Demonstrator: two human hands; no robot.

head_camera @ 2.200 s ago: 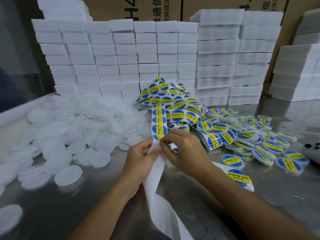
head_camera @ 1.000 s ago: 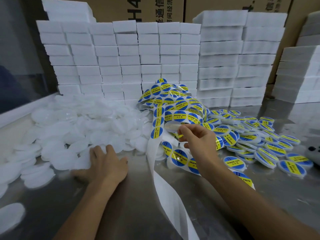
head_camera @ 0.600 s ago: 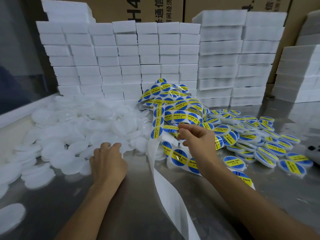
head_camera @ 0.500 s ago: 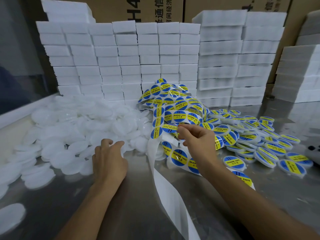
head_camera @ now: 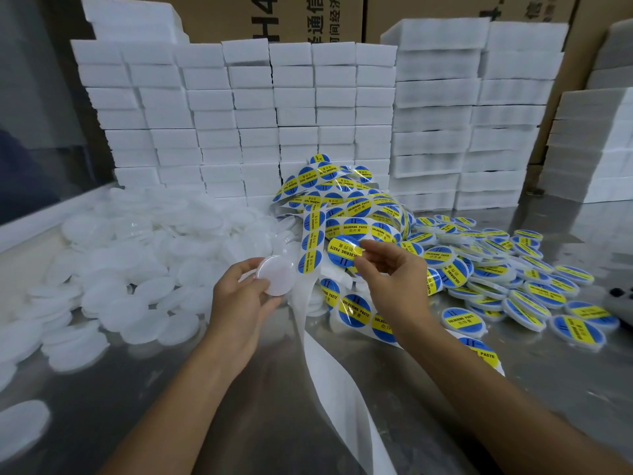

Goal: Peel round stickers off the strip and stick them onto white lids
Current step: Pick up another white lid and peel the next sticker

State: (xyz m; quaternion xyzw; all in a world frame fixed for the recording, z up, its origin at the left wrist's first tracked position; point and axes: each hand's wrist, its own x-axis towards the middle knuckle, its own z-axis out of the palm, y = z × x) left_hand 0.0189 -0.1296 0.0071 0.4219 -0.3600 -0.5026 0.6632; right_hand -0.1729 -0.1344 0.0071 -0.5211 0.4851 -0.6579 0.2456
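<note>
**Readable print**

"SOLDERING PASTE" runs in black on the yellow band of each round blue sticker (head_camera: pixel 345 251); Chinese characters sit beside it. At twelve o'clock, the brown cardboard box (head_camera: pixel 274 15) shows "H4" and "通信".

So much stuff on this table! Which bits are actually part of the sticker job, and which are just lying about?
Part of the job:
- blank lid held by the left hand
- peeled sticker pinched by the right hand
- sticker strip
- pile of blank lids
- finished labelled lids

Just lying about:
- white foam blocks
- cardboard boxes
- dark gadget, far right
</note>
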